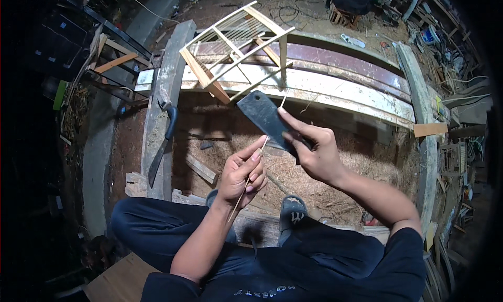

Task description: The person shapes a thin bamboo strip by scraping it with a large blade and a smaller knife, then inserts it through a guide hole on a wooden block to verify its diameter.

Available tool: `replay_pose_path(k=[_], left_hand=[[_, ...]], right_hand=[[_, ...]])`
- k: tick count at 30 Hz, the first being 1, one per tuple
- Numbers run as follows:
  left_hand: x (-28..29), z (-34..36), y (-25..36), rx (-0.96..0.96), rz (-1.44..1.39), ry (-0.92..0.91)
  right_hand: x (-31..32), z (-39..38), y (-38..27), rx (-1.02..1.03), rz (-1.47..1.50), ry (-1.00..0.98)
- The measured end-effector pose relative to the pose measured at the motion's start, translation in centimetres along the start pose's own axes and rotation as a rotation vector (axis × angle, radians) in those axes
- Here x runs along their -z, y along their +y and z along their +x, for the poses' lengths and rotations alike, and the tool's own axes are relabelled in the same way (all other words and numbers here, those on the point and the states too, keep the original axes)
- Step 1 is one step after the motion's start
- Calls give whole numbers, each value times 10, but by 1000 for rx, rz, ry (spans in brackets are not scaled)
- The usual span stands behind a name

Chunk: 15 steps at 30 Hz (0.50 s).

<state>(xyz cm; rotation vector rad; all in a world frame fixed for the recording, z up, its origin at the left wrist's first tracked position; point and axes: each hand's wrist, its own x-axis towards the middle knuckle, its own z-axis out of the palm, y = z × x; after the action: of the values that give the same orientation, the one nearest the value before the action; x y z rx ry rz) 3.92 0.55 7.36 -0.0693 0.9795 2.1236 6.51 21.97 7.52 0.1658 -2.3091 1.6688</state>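
A seated person's right hand (314, 151) grips a broad dark blade (263, 118) while the left hand (242, 175) pinches a thin wooden stick (237, 203) that runs up to it. Beyond them, a slatted wooden rack (195, 69) stands tilted on pale boards (346, 91). At left, a knife (158, 160) with a dark curved handle rests on a thick beam (175, 63), above ground (361, 176) strewn with shavings.

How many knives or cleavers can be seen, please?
2: the broad cleaver in the right hand, and the slender knife on the left wooden beam. More may be hidden.
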Motion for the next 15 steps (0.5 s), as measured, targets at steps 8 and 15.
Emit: replay_pose_path(k=[8, 15], left_hand=[[-28, 4, 22, -94, -131, -102], [-57, 13, 34, -160, -78, -102]], right_hand=[[64, 23, -32, -462, 453, 395], [102, -15, -35, -474, 895, 349]])
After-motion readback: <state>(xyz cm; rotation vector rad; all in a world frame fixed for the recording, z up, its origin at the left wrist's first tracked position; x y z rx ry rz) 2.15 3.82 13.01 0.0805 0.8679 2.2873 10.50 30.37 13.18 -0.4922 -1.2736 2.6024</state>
